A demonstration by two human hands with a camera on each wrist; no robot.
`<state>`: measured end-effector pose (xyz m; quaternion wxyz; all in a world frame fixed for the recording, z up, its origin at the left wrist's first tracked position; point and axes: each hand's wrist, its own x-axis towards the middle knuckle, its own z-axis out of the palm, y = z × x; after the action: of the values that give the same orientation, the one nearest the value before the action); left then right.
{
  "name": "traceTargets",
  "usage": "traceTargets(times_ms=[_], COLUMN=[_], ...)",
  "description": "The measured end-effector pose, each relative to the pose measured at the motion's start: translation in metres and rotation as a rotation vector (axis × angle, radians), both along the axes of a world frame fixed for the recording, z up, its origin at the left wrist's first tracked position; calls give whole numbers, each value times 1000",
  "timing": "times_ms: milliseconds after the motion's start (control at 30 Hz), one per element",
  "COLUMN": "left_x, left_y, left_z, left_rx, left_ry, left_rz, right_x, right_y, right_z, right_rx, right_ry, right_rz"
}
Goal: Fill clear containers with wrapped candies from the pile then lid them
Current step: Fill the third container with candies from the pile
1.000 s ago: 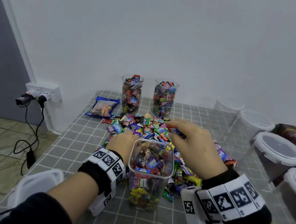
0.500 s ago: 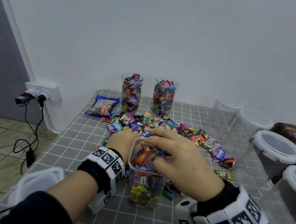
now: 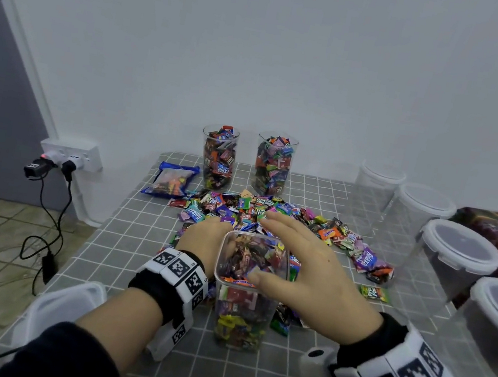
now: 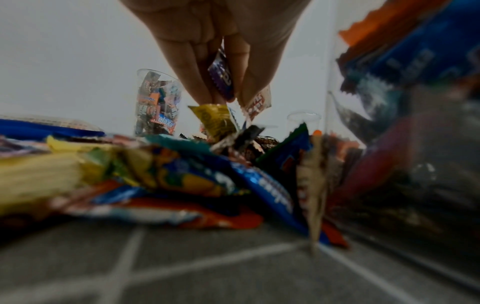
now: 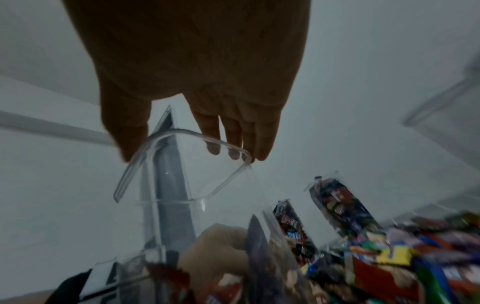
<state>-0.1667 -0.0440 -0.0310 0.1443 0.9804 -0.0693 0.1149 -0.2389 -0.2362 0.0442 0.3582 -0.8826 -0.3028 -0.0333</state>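
A clear square container point(image 3: 246, 289), filled with wrapped candies nearly to its rim point(image 5: 182, 164), stands at the table's front centre. Behind it spreads the candy pile point(image 3: 282, 215). My left hand point(image 3: 205, 237) reaches into the pile just left of the container. In the left wrist view its fingers point(image 4: 192, 82) pinch a few candies, among them a purple one point(image 4: 221, 76). My right hand point(image 3: 292, 254) hovers over the container's mouth with straight fingers point(image 5: 233, 142) and holds nothing.
Two filled clear cups point(image 3: 218, 157) point(image 3: 274, 163) stand at the back by the wall. A blue bag point(image 3: 174, 179) lies left of the pile. Several empty lidded containers point(image 3: 456, 253) line the right edge. A loose lid point(image 3: 58, 314) lies front left. A wall socket point(image 3: 72, 154) with cables hangs left.
My right hand came from the pile to the container's mouth with candies, and its fingers have now straightened, empty. The left hand stayed in the pile beside the container.
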Motion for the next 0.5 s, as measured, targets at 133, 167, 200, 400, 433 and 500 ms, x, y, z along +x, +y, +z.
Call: traceTargets(times_ms=[133,167,200,400,433,500], left_x=[-8,-10,-11,-23,-25,-28], left_y=[1,3,4,9,9,9], left_z=[11,12,14,27,30,39], left_rx=[-76,-97,-125,-323,-345,-381], left_ry=[5,2,3,-54,-76,-120], left_rz=[63,79,91,145,149,144], right_x=[-1,-1,-1,-4,-4,-3], right_y=[-7,-7,-7,-4,-5,-5], right_z=[-4,-7,-11,-22,-22,-22], right_rx=[33,48,69,121,120,111], right_ry=[362,386,400,417,412,400], right_rz=[70,64,47,6,7,8])
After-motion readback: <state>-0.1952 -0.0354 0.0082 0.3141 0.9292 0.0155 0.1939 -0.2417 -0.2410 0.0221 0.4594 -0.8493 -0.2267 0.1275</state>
